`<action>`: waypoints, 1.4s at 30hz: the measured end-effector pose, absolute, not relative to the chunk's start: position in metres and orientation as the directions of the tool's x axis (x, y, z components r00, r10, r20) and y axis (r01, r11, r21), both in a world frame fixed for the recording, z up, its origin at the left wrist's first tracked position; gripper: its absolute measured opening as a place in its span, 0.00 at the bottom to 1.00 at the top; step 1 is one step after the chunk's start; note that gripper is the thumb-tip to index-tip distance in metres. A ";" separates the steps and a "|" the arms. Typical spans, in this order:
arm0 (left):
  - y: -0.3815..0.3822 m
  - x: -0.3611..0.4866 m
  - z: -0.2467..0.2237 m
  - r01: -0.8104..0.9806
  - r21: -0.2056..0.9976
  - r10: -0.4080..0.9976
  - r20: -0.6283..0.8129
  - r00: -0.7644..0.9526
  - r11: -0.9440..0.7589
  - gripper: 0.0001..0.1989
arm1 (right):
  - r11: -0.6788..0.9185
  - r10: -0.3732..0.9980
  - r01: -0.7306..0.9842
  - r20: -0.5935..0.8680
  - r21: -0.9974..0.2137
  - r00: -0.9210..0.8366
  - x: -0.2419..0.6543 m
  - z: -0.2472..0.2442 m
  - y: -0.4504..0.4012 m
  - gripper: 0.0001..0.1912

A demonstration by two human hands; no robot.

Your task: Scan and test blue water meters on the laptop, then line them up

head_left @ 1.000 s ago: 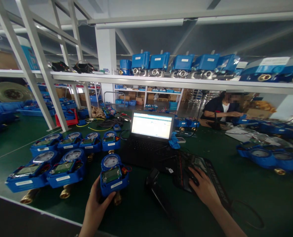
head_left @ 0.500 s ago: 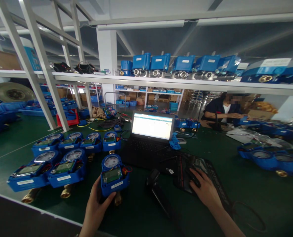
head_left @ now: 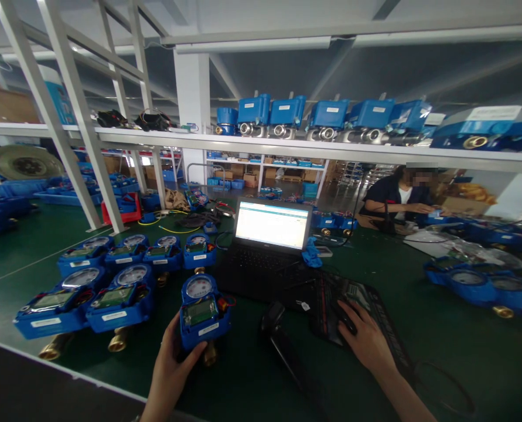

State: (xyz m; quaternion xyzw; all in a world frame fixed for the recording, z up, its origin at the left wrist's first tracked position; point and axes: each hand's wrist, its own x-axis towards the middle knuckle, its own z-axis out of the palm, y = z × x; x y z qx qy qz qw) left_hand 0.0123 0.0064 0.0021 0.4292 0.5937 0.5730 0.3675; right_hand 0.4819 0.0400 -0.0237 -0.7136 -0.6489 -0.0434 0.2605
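Note:
My left hand grips the lower left side of a blue water meter, its thumb at the front edge. The meter lies face up, with its round dial, a green circuit board and a brass fitting showing. My right hand is closed over a black computer mouse on a dark patterned mouse pad. Between my hands lies a black handheld scanner. An open laptop with a lit screen stands behind them.
Several blue meters stand in rows at the left. More meters lie at the right. A shelf holding blue units crosses above the table. A blue cloth lies beside the laptop. A person works at the far right.

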 end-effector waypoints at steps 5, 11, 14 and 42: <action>0.001 0.018 0.011 0.105 0.994 0.916 0.060 -0.396 -0.020 0.45 | -0.023 0.904 0.954 0.401 -0.300 0.148 0.483 -0.025 0.041 0.29; 0.000 0.020 0.015 0.089 0.996 0.920 0.063 -0.387 -0.031 0.45 | -0.009 0.913 0.959 0.389 -0.284 0.124 0.482 -0.023 0.039 0.30; 0.001 0.020 0.015 0.099 0.995 0.919 0.060 -0.389 -0.024 0.45 | -0.020 0.916 0.958 0.380 -0.285 0.132 0.480 -0.022 0.039 0.30; 0.009 0.017 0.005 0.117 0.981 0.943 0.180 -0.282 -0.152 0.43 | -0.026 0.998 0.539 0.010 -0.842 0.064 0.293 0.034 -0.026 0.33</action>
